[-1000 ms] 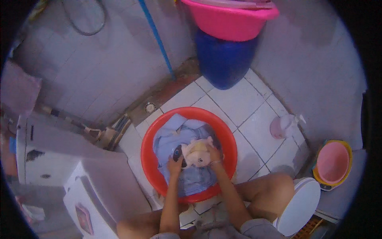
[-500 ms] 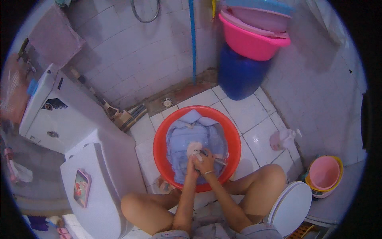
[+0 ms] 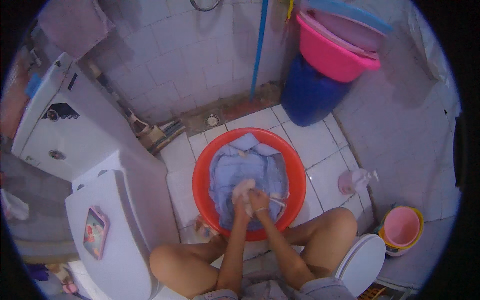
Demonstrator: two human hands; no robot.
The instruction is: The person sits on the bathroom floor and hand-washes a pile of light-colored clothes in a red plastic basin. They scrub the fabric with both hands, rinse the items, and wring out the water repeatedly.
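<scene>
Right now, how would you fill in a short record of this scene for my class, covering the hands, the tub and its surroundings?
Hands: left hand and right hand, close together, gripping a pale cloth
Tub: red tub, round, on the tiled floor
Contents: blue garment, spread beneath the hands
Left: toilet, with a phone on its closed lid
Right: pump bottle
Far side: pink basin atop a blue barrel
</scene>
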